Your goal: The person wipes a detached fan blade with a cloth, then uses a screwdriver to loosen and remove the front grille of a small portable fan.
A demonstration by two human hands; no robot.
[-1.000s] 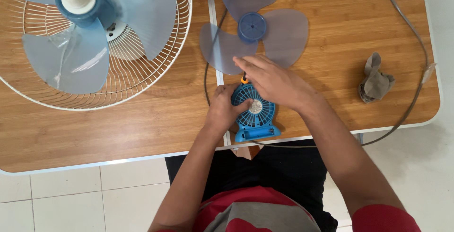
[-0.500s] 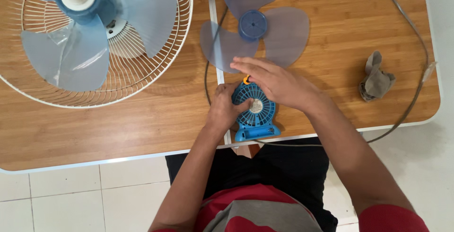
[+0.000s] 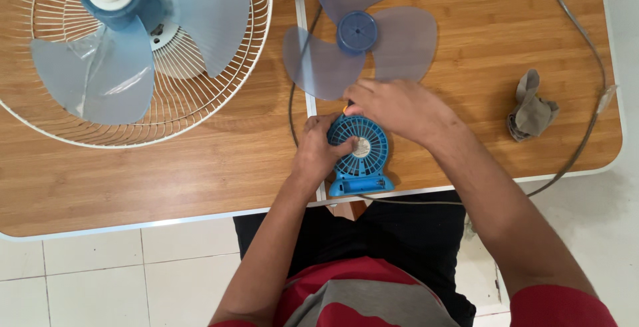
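Both hands on the small blue fan (image 3: pixel 361 157), which lies grille-up at the near edge of the wooden table (image 3: pixel 219 167), just right of the seam. Left hand (image 3: pixel 318 150) grips its left rim, fingers curled, thumb across the grille. Right hand (image 3: pixel 394 108) sits at the fan's far edge, fingers bunched around an orange-tipped tool (image 3: pixel 346 108); exact pinch hidden. Loose translucent blade (image 3: pixel 359 37) lies just beyond. Large caged fan (image 3: pixel 126 54) far left, grey rag (image 3: pixel 530 110) well to the right.
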